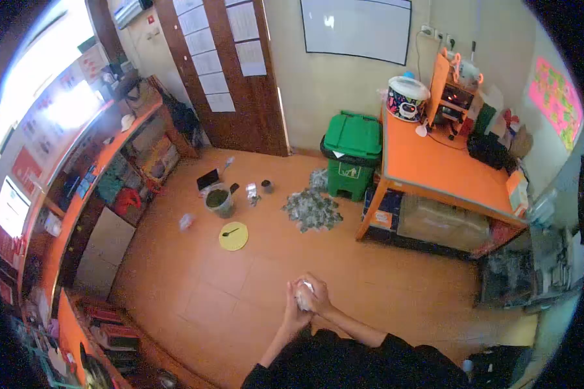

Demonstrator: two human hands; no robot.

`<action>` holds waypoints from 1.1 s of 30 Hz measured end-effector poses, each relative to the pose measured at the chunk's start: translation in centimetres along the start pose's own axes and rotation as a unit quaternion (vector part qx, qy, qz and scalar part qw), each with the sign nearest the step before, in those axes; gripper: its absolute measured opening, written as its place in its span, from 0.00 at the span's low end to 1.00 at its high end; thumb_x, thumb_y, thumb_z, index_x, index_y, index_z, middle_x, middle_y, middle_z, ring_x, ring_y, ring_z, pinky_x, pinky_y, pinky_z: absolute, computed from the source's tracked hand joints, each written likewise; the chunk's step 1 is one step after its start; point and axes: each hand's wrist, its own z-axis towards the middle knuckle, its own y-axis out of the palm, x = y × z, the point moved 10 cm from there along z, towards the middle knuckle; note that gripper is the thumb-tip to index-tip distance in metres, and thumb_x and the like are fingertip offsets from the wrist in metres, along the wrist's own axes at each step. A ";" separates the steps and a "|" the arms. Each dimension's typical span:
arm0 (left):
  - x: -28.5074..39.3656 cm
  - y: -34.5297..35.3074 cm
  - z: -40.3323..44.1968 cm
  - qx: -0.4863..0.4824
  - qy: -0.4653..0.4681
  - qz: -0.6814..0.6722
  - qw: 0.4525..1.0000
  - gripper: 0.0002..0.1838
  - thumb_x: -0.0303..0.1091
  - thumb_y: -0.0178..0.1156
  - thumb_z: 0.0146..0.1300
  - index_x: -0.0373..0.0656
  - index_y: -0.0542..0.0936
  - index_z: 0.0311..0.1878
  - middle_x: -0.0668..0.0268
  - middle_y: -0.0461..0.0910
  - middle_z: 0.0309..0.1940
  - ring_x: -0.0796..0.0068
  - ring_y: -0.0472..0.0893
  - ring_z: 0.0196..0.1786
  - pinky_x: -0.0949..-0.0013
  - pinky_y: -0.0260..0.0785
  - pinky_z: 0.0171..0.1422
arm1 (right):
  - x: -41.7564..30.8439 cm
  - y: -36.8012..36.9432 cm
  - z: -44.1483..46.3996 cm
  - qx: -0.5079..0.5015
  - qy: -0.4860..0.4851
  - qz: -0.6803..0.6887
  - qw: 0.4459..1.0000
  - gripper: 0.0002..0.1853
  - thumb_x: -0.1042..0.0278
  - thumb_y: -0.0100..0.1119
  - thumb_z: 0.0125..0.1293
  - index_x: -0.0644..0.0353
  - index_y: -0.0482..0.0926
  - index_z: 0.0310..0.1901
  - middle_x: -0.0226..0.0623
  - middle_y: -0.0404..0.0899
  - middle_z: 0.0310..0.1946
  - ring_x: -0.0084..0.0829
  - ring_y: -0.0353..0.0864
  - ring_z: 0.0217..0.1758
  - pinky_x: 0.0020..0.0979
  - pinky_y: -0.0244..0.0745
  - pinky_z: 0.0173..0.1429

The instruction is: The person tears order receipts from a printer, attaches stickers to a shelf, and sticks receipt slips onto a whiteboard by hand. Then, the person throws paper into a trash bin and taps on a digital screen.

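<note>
My left hand point(294, 309) and my right hand point(316, 299) are clasped together in front of my body, fingers wrapped round a small white thing point(304, 286). It looks like crumpled tissue or plastic, but most of it is hidden by my fingers. Beyond them on the floor lies a round yellow plate point(241, 242) with a dark spoon point(230, 232) on it. Behind the plate stands a clear tub point(219, 202) filled with dark green-brown material. Farther right is a spread heap of small grey-white plastic packets point(313, 211).
Near the tub are a black tablet-like object point(208, 178), a small dark cup point(267, 186) and a silvery packet point(252, 193). A green bin point(353, 152) stands by the wall beside an orange table point(428, 155). Shelves point(104, 168) line the left side. A brown door point(237, 78) is at the back.
</note>
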 end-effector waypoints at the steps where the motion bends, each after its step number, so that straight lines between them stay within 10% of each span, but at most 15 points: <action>1: 1.6 -0.7 2.7 -0.008 0.036 0.080 0.996 0.36 0.67 0.41 0.67 0.45 0.69 0.63 0.58 0.73 0.56 0.57 0.72 0.61 0.52 0.64 0.67 | 0.8 0.3 2.3 -0.004 0.006 -0.007 1.000 0.09 0.65 0.55 0.63 0.62 0.77 0.38 0.44 0.79 0.33 0.39 0.79 0.35 0.35 0.74 0.42; 4: 3.6 -3.2 11.1 0.040 -0.064 -0.008 0.997 0.30 0.62 0.48 0.68 0.51 0.69 0.63 0.64 0.74 0.54 0.65 0.73 0.58 0.57 0.69 0.61 | 0.3 0.3 9.5 0.088 -0.122 -0.137 0.979 0.12 0.64 0.53 0.65 0.65 0.79 0.40 0.46 0.76 0.36 0.48 0.76 0.43 0.41 0.71 0.46; 14: 3.7 -0.3 29.4 0.023 -0.236 0.024 0.971 0.23 0.52 0.55 0.69 0.50 0.70 0.59 0.68 0.77 0.49 0.73 0.77 0.50 0.64 0.73 0.53 | 13.7 -8.6 23.6 0.156 0.077 -0.315 0.933 0.19 0.55 0.54 0.65 0.62 0.77 0.48 0.53 0.72 0.51 0.54 0.70 0.57 0.50 0.63 0.63; 17: 3.5 -1.1 34.8 0.077 -0.210 0.005 0.975 0.22 0.49 0.56 0.68 0.47 0.71 0.58 0.67 0.77 0.48 0.73 0.78 0.49 0.66 0.74 0.49 | 21.1 -10.0 29.0 0.073 0.218 -0.143 0.963 0.20 0.54 0.53 0.66 0.63 0.77 0.49 0.54 0.73 0.51 0.54 0.71 0.58 0.49 0.66 0.60; 21: 1.0 -6.3 43.5 0.136 -0.165 0.037 0.976 0.19 0.44 0.59 0.67 0.41 0.74 0.53 0.64 0.79 0.41 0.72 0.80 0.42 0.70 0.75 0.43 | 37.4 -11.4 36.0 -0.184 0.278 -0.338 0.880 0.20 0.51 0.49 0.68 0.59 0.75 0.50 0.45 0.74 0.45 0.44 0.69 0.53 0.43 0.66 0.54; 25: -1.3 -4.7 49.1 0.210 -0.241 0.187 0.929 0.19 0.41 0.66 0.60 0.37 0.77 0.46 0.66 0.79 0.29 0.71 0.79 0.29 0.72 0.72 0.30 | 54.1 -25.5 40.2 0.108 0.426 -0.054 0.897 0.17 0.49 0.53 0.65 0.53 0.73 0.45 0.35 0.71 0.30 0.34 0.69 0.34 0.36 0.69 0.38; 27: -5.5 -6.1 52.0 0.211 -0.250 0.195 0.925 0.19 0.41 0.67 0.59 0.36 0.78 0.45 0.66 0.78 0.28 0.71 0.79 0.29 0.72 0.71 0.29 | 60.5 -30.1 42.8 0.255 0.271 0.394 0.840 0.15 0.49 0.56 0.64 0.50 0.72 0.43 0.30 0.69 0.23 0.29 0.69 0.24 0.32 0.71 0.30; 33: -8.0 -6.8 59.4 0.223 -0.277 0.172 0.919 0.29 0.43 0.67 0.58 0.35 0.70 0.56 0.62 0.78 0.42 0.70 0.79 0.43 0.66 0.75 0.47 | 52.2 -41.7 46.7 0.555 0.453 0.356 0.600 0.10 0.59 0.65 0.55 0.51 0.75 0.35 0.33 0.72 0.25 0.32 0.72 0.30 0.31 0.74 0.40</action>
